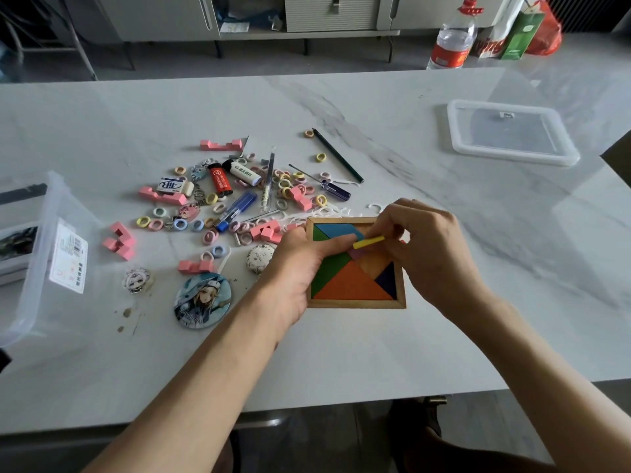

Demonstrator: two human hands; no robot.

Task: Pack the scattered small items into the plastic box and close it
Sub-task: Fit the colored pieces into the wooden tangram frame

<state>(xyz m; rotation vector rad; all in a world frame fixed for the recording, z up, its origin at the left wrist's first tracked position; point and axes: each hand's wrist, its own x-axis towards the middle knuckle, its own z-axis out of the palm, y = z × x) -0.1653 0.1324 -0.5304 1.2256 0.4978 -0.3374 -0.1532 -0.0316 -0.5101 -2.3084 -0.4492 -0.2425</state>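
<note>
A wooden tangram tray (358, 304) with coloured pieces lies on the white table in front of me. My left hand (300, 268) grips the tray's left edge, thumb lying across the pieces. My right hand (423, 240) pinches a yellow tangram piece (368, 242) on edge above the tray's upper middle. Scattered to the left are several small rings (286, 184), pink blocks (119, 241), lighters (220, 179), an eraser (172, 186), pens (268, 180) and round badges (202, 299). The clear plastic box (34, 261) stands at the far left, its lid (512, 134) at the far right.
A pencil (338, 156) and a small screwdriver (324, 184) lie behind the tray. White floss picks (341, 210) sit by its top edge. A water bottle (452, 37) and bags (526, 32) stand beyond the table's far edge. The table's front edge runs below my forearms.
</note>
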